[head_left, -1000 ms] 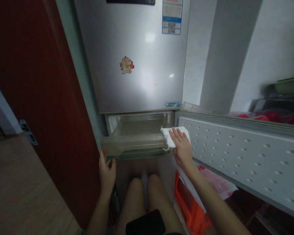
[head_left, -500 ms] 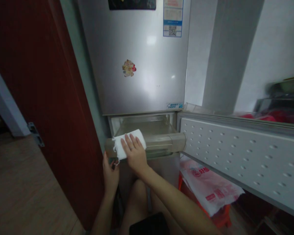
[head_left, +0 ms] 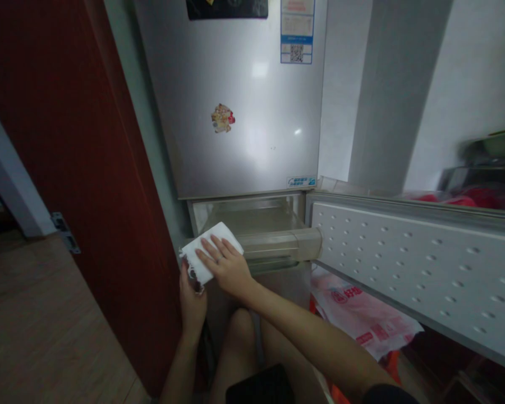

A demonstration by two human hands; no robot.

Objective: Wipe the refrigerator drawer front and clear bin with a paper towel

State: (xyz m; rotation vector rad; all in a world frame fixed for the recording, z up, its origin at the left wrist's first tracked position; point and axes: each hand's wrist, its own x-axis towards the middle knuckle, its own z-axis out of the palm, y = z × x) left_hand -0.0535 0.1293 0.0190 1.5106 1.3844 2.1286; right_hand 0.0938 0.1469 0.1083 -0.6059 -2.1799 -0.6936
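A folded white cloth [head_left: 212, 249] with frayed threads lies over the left part of a drawer front [head_left: 278, 244]. My right hand [head_left: 229, 270] presses on the cloth from above, fingers stretched across it and the thumb hidden. Below the cloth's left edge, my left hand [head_left: 193, 300] holds the drawer's left end; its fingertips are partly covered by the cloth and drawer. The pale, translucent drawer is pulled partway out of the lower compartment of a silver refrigerator [head_left: 252, 112].
The lower refrigerator door [head_left: 404, 264], dimpled inside, stands swung out to the right. Under it, a printed plastic bag [head_left: 366, 314] lies on a red stool [head_left: 340, 393]. A dark red wooden door [head_left: 109, 196] is close on the left. A black object [head_left: 261, 386] rests at my lap.
My right hand and the cloth have slid left along the drawer front, and the cloth has tilted. It now covers more of the drawer's left end, near my left hand.
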